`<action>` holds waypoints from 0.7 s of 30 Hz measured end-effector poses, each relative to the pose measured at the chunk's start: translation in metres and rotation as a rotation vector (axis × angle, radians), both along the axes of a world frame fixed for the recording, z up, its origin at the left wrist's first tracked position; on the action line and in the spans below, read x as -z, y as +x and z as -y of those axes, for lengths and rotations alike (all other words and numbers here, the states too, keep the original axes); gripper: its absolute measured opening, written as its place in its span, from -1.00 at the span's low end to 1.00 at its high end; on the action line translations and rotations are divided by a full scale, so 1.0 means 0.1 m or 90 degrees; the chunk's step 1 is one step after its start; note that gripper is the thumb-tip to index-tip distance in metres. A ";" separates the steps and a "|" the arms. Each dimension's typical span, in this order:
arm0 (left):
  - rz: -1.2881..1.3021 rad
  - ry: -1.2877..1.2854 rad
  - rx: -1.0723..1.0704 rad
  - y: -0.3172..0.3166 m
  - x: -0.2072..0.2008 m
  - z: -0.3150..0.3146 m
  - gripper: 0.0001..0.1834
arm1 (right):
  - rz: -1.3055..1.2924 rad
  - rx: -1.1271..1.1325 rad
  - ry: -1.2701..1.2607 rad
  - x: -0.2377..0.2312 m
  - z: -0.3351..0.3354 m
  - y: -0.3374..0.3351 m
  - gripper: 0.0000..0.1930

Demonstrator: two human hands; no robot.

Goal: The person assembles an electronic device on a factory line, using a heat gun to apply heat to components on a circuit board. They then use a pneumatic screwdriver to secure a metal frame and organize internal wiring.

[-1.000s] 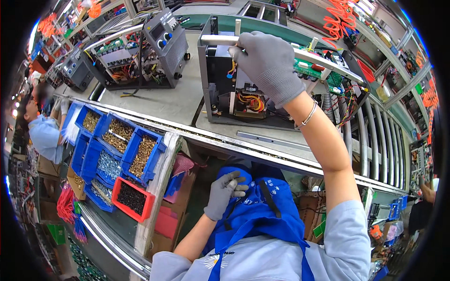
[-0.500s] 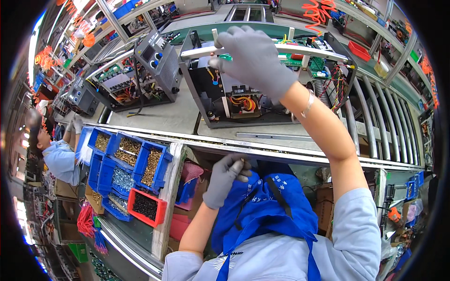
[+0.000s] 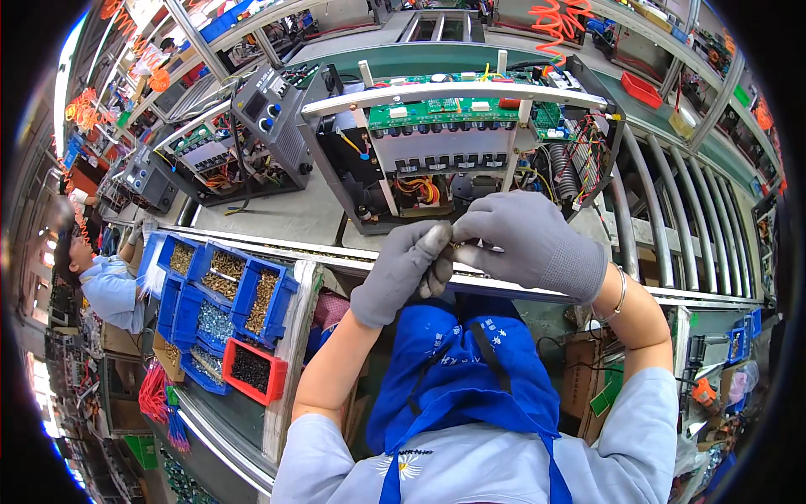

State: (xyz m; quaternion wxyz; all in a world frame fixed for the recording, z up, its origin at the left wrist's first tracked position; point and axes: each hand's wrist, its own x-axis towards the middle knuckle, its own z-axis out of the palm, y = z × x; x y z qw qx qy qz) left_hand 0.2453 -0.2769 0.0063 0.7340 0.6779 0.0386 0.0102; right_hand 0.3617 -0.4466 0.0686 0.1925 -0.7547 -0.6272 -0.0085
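My left hand (image 3: 401,270) and my right hand (image 3: 527,244), both in grey gloves, meet fingertip to fingertip above the bench's front rail (image 3: 336,260). Between the pinched fingers sits something small with a brassy glint, too little showing to name. Just beyond the hands stands an open metal-framed machine (image 3: 453,92), its cover off. Inside it a green circuit board (image 3: 445,116), a row of black parts and coloured wires show. A pale bar runs across the top of its frame.
Blue bins (image 3: 267,296) of brass and silver fasteners stand at the left, with a red bin (image 3: 253,372) of black screws in front. A second open machine (image 3: 210,155) sits behind them. Metal rollers (image 3: 663,210) lie at the right. A co-worker (image 3: 109,281) is at far left.
My right hand has come down from the machine's top bar to meet my left, which has risen from near my lap. The machine appears shifted slightly left and tilted in view.
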 end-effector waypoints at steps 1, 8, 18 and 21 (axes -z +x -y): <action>0.001 -0.012 0.002 0.03 -0.03 0.02 -0.46 | 0.002 0.005 0.013 0.00 0.01 0.02 -0.78; 0.163 0.223 -0.096 0.44 -0.10 0.16 -0.46 | -0.027 0.069 0.220 0.00 0.21 0.36 -0.81; 0.494 0.979 -0.389 1.51 -0.19 0.30 0.15 | 0.255 0.364 0.327 -0.05 0.34 1.04 -0.80; 0.493 0.998 -0.407 1.80 -0.18 0.30 0.14 | 0.278 0.352 0.324 -0.04 0.27 1.09 -0.80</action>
